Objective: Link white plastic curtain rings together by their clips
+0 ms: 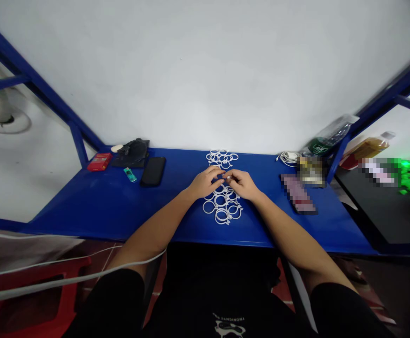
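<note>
My left hand [205, 182] and my right hand [242, 184] meet over the middle of the blue table, fingers bent and tips almost touching. A small bit of a white plastic ring [229, 177] shows at my right fingertips; my fingers cover most of it. My left fingers curl around its other side. Close to my wrists lies a loose cluster of white plastic rings [221, 201], several of them overlapping, with small tabs on their rims. Beyond my fingertips, near the wall, sits another group of white rings [222, 157].
On the left lie a black phone [153, 171], a green packet [130, 174], a red box [99, 162] and a black bag [134, 151]. To the right are a coiled white cable [288, 158], a blurred-out flat item [298, 193] and a plastic bottle [328, 138]. Blue frame bars flank the table.
</note>
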Tool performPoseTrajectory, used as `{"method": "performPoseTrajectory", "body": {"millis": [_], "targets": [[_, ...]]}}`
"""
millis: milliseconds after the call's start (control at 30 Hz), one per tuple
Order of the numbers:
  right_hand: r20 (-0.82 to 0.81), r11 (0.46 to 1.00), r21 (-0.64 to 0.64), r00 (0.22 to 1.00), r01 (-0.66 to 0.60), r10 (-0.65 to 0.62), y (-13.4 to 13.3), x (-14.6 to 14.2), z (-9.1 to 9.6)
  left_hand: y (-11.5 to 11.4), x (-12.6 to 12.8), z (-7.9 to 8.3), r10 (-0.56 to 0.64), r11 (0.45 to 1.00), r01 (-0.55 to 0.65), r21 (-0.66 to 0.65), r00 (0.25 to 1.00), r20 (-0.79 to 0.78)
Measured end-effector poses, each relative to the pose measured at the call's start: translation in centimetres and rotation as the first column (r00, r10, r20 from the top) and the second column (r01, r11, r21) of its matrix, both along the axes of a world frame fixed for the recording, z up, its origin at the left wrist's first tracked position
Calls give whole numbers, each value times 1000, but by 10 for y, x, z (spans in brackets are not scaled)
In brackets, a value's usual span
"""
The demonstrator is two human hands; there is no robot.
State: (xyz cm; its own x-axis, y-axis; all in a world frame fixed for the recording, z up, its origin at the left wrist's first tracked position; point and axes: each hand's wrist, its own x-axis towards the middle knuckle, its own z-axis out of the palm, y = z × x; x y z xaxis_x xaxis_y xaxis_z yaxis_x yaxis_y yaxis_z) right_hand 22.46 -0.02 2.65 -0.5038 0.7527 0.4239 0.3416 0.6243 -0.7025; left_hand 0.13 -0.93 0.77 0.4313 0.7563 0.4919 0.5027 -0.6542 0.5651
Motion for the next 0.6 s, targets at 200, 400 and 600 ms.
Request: {"method": "performPoseTrajectory", "body": {"millis": [200, 400, 600], "targets": [[-35, 999, -27, 999, -40, 39, -1, -1, 3, 0, 2, 1, -46, 998, 47, 38, 999, -29], [-4, 998, -33, 999, -51, 51, 1, 2, 5, 0, 2, 2, -45, 999, 46, 18, 998, -49], [20, 999, 13, 999, -44, 43, 2, 1, 2, 1, 0, 0, -26, 1000, 27, 6, 998, -49]]}}
